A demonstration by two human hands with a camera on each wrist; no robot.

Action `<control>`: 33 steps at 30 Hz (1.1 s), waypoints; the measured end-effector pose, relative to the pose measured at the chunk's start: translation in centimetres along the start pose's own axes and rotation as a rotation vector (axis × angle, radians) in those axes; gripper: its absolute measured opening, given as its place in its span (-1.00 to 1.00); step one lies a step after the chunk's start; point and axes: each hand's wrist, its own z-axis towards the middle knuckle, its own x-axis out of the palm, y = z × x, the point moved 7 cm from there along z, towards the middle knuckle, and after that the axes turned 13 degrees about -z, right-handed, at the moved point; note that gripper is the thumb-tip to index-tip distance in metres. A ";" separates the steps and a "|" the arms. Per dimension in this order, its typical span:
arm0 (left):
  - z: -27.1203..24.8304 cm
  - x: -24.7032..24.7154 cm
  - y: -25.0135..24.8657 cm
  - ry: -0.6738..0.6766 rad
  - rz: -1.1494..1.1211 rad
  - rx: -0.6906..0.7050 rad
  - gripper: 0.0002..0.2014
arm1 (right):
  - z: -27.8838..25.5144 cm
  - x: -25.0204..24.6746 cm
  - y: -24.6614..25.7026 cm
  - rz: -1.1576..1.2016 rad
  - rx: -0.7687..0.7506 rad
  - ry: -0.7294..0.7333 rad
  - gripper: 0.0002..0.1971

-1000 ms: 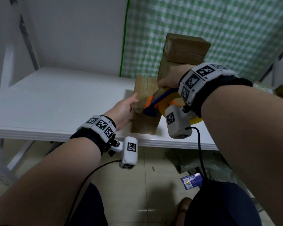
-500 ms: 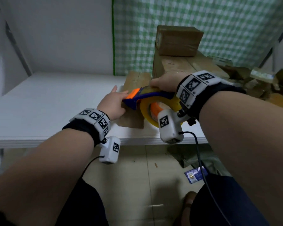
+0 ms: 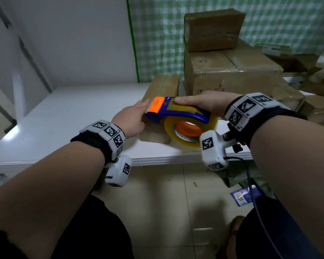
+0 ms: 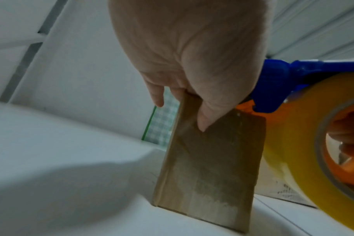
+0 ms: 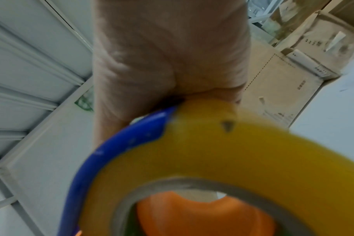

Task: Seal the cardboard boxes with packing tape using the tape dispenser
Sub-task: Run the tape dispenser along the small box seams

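Left hand sits at about 9 o'clock of the small box, fingers clamped on its near top corner, holding it on the white worktop. Dispenser rides on the box top, right hand wrapped around its blue handle, forefinger laid along it. Bigger boxes stack up at 1 o'clock.

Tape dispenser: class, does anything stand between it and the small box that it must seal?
Nothing visible does. The tape dispenser, gripped by the right hand, sits over the top near edge of the small box. The left hand holds the box's left side, clear of the top.
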 end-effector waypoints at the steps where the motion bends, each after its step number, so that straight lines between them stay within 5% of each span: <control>1: -0.1 0.0 -0.1 -0.006 0.001 0.002 -0.17 | 0.0 -0.1 -0.2 0.033 -0.020 0.011 -0.24; 10: -0.2 0.2 -0.4 -0.028 0.047 -0.007 -0.31 | -1.5 -3.1 -2.5 0.091 -0.105 -0.042 -0.48; 23: -0.1 0.1 -1.3 0.000 0.159 -0.024 -0.30 | -1.2 -3.1 -5.4 -0.024 -0.015 -0.056 -0.45; 33: -0.6 -0.8 -3.5 0.291 0.041 -0.167 -0.28 | -0.7 -1.9 -4.5 -0.031 0.003 -0.047 -0.48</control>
